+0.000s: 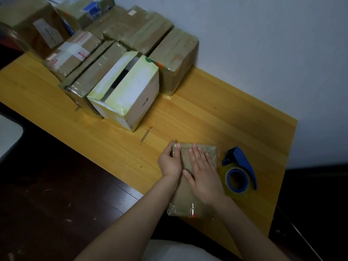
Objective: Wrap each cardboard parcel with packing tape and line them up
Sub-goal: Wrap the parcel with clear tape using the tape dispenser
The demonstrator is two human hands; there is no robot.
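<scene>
The parcel [185, 205] lies at the near edge of the surface [207, 110], glossy with tape. The right hand [204, 176] presses flat on top, fingers spread; the left hand [169, 161] curls round its far left corner. The tape [239, 172] sits just beside it. Further back, wrapped boxes [173, 59] stand lined up, so this parcel looks nearly done and has yet to join them.

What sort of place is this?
Likely a small home or back-room packing spot: a yellow wooden table against a plain wall, taped cardboard parcels stacked at its far end, and a blue tape dispenser beside the nearest parcel.
</scene>
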